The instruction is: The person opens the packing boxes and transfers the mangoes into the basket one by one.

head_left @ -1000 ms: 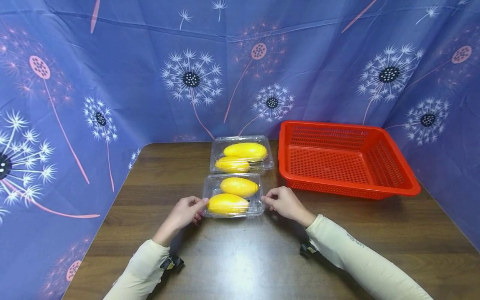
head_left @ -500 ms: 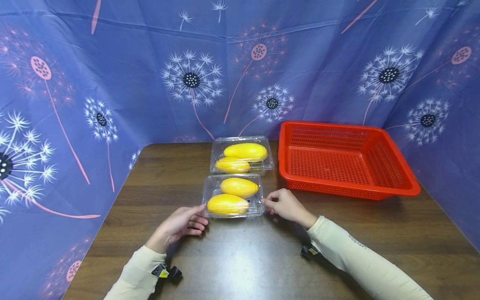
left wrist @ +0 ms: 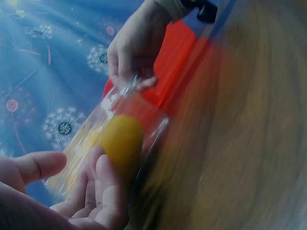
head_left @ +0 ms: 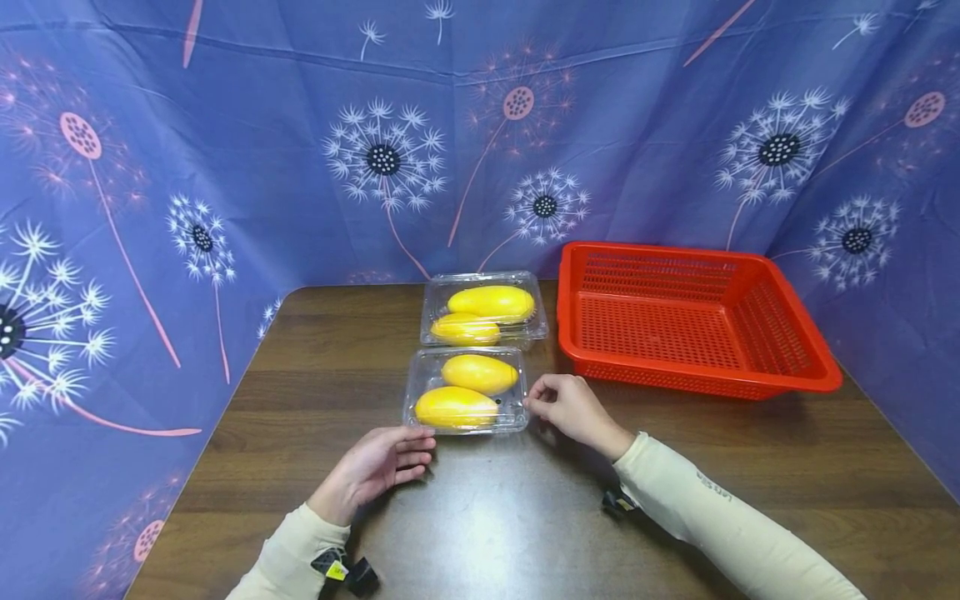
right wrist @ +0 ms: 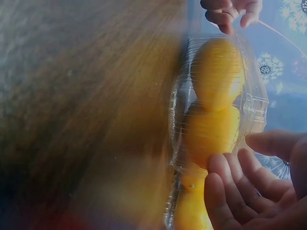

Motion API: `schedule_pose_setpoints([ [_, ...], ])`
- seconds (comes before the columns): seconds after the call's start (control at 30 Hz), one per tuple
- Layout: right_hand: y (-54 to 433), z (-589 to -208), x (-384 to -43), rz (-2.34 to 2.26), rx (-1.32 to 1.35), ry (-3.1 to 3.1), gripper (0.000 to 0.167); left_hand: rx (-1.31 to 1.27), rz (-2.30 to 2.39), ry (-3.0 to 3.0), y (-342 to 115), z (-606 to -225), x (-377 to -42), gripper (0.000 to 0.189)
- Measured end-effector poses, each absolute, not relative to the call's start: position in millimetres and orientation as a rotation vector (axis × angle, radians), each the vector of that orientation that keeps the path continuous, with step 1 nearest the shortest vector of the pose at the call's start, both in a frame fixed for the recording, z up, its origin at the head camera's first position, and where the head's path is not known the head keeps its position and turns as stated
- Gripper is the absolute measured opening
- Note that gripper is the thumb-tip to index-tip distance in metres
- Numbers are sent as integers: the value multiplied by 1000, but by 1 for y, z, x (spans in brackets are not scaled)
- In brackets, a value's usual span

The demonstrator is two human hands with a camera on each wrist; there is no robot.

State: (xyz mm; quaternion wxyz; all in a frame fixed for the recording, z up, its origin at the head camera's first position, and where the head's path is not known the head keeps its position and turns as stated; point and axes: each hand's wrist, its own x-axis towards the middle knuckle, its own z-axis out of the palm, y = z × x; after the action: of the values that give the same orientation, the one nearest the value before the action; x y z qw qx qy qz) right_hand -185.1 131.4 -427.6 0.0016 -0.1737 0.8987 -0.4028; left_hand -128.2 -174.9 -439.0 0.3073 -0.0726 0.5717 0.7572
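Observation:
A clear plastic clamshell box (head_left: 420, 371) with two yellow mangoes (head_left: 456, 407) lies on the table in front of a second such box (head_left: 435, 292), which also holds two mangoes (head_left: 491, 303). At the front box's right edge, my right hand (head_left: 576, 410) pinches the rim between thumb and fingertips; its thumb and curled fingers (right wrist: 235, 184) show beside the plastic in the right wrist view. My left hand (head_left: 378, 468) lies by the front left corner, fingers extended and thumb along the near edge. Whether it touches the box cannot be told.
A red perforated plastic basket (head_left: 675, 367) stands on the right, close to the boxes. Beneath everything is a brown wooden table (head_left: 315, 358). A blue dandelion-print cloth (head_left: 637, 167) hangs behind and along both sides.
My left hand has let go of the box's left edge, dropped toward me, then shifted right along the near corner with its fingers spread. My right hand and both boxes have hardly moved.

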Motion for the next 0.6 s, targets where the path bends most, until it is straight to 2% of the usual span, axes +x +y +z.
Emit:
schedule_pose_setpoints([
  [0.6, 129, -428, -178, -1135, -893, 3032, 8, -309, 2112, 1398, -114, -446, -124, 16],
])
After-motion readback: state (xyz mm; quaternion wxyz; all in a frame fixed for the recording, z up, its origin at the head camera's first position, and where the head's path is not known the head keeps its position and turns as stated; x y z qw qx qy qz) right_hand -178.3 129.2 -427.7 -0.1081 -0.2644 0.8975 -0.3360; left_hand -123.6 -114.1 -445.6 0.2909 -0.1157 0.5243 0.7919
